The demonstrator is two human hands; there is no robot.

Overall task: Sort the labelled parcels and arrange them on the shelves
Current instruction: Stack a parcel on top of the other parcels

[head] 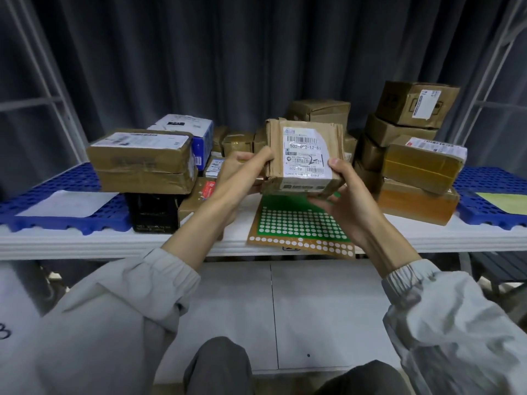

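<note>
Small brown parcel [303, 158] held up over the white table [85, 240], label face toward camera: white shipping label [306, 151] w/ barcode, printed "502-602-12-81", handwritten "2-1" in black marker. Left hand [242, 173] grips parcel's left edge, thumb on front, fingers curled behind. Right hand [339, 195] holds lower right corner, thumb up along the label's right side, fingers wrapped under. Directly below parcel, flat on table: green sticker sheet [299, 220] w/ rows of white dots, brown backing at its near edge. Left of parcel: two taped brown boxes stacked [142, 161] on a black box [154, 212], blue-and-white box [188, 129] behind. Right of parcel: leaning stack of brown boxes [410, 143], orange-brown one at bottom. More small brown boxes behind parcel. Blue plastic pallets [71, 220] at both table ends. Dark curtain [228, 52] at back.
</note>
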